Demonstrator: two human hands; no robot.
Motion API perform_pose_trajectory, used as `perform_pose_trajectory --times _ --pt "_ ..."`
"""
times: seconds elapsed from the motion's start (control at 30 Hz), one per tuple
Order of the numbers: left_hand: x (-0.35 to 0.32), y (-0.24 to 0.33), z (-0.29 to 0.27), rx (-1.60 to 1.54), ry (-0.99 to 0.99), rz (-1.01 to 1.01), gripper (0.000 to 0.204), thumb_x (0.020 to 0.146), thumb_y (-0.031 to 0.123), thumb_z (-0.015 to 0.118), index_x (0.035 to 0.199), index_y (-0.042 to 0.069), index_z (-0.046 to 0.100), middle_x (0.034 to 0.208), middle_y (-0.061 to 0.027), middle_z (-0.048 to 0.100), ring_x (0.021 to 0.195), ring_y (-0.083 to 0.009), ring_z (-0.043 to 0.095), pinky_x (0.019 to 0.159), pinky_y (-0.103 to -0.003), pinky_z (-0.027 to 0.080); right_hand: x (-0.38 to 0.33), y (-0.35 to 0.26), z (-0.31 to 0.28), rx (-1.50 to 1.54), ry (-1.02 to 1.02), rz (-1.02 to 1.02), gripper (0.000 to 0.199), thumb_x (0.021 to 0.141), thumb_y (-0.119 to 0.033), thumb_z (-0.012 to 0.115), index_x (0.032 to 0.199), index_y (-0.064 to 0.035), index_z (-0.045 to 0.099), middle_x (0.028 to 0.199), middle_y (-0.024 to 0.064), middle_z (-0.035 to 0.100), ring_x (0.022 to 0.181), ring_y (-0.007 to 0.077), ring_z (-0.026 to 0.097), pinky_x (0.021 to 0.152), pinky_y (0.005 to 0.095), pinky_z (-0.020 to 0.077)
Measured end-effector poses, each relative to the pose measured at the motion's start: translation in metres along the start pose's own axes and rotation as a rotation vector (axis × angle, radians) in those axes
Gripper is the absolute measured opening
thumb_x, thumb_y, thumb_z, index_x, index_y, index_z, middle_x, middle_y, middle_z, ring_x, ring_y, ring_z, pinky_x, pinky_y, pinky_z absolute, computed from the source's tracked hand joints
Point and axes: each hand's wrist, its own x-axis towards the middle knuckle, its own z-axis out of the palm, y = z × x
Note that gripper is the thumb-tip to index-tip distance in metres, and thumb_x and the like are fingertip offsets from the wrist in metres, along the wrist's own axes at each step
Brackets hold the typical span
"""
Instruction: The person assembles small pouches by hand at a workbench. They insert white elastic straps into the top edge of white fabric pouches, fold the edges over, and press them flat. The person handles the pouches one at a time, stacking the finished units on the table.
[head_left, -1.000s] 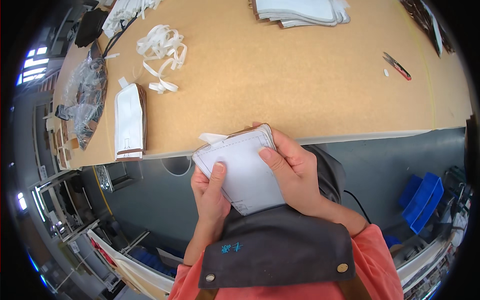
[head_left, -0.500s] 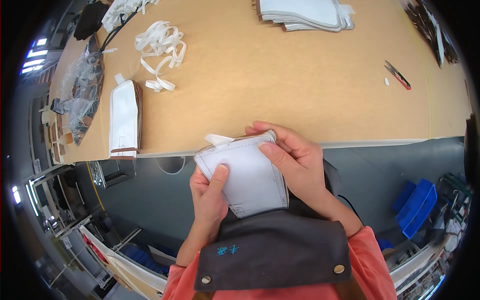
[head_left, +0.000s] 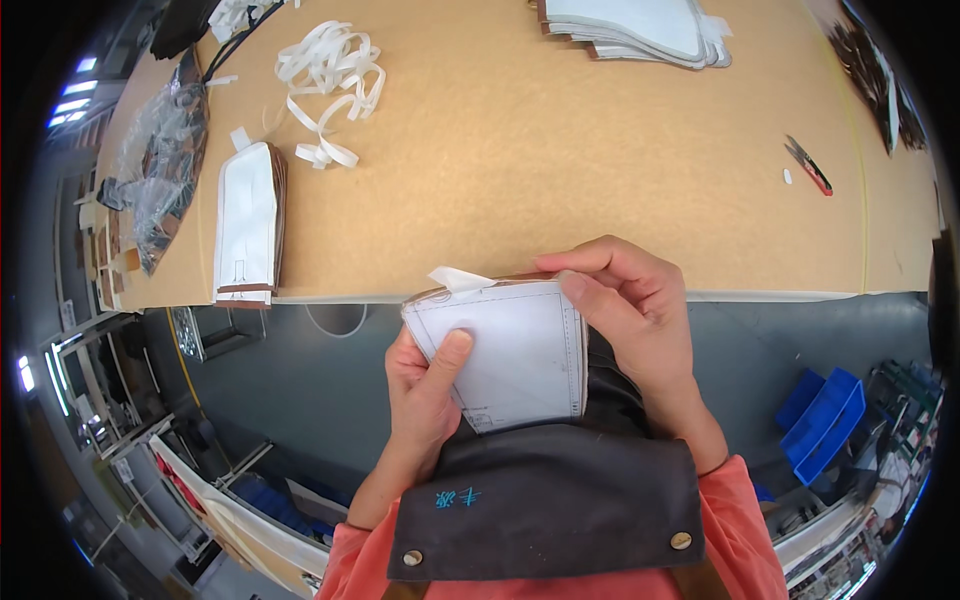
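A flat stitched panel (head_left: 515,350), white on its upper face with brown edges, is held over my lap just below the table's front edge. Pencil-like lines and stitching run along its borders, and a white tab (head_left: 460,280) sticks out from its top edge. My left hand (head_left: 425,385) grips the panel's left side, thumb lying on the white face and fingers behind. At the upper right corner, my right hand (head_left: 638,315) pinches the panel between thumb and fingers. The layers behind the panel are mostly hidden.
On the table (head_left: 480,180) lie a stack of similar panels (head_left: 245,220), a tangle of white tape (head_left: 325,65), red-handled thread snips (head_left: 812,168), a plastic-wrapped bundle (head_left: 160,170) and more panels (head_left: 640,25) at the back. A blue bin (head_left: 825,425) stands below right.
My right hand has shifted slightly right and opened its grip a little along the top corner. The panel has turned a little more upright and moved slightly right.
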Motion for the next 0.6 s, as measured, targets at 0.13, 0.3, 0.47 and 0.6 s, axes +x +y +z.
perform_pose_trajectory --times 0.13,0.3,0.47,0.6 --pt "0.001 0.001 0.0 0.024 -0.019 0.012 0.036 0.096 0.01 0.065 0.127 -0.004 0.055 0.118 -0.0133 0.067 0.107 -0.0182 0.064 0.095 -0.034 0.05 0.002 -0.005 -0.006 -0.045 -0.018 0.005 0.016 0.097 0.0 0.058 0.107 0.0047 0.069 0.092 0.0035 0.07 0.086 0.006 0.063 0.076 0.0215 0.0504" --pt "0.001 0.002 0.001 0.006 -0.014 0.002 0.035 0.096 0.01 0.066 0.126 -0.003 0.056 0.117 -0.0133 0.067 0.105 -0.018 0.064 0.095 -0.033 0.05 -0.003 -0.004 0.0 -0.087 0.036 -0.015 0.017 0.097 0.001 0.059 0.11 0.0048 0.068 0.098 0.0058 0.071 0.09 0.0063 0.064 0.078 0.0207 0.0506" --pt "0.0 -0.001 -0.001 -0.012 0.024 0.009 0.036 0.095 0.011 0.067 0.127 -0.003 0.056 0.117 -0.0127 0.068 0.105 -0.0175 0.065 0.095 -0.033 0.05 -0.012 0.019 0.008 0.05 -0.019 -0.119 0.033 0.097 0.0 0.062 0.129 0.0037 0.058 0.119 0.0122 0.07 0.102 0.011 0.067 0.086 0.0234 0.0526" --pt "-0.001 -0.004 -0.003 -0.013 0.037 0.024 0.037 0.095 0.011 0.067 0.128 -0.003 0.055 0.118 -0.0126 0.067 0.106 -0.0175 0.064 0.095 -0.033 0.05 -0.015 0.031 0.003 -0.172 -0.005 -0.217 0.039 0.097 -0.002 0.063 0.134 0.0031 0.056 0.124 0.011 0.069 0.105 0.0114 0.066 0.09 0.0238 0.0515"
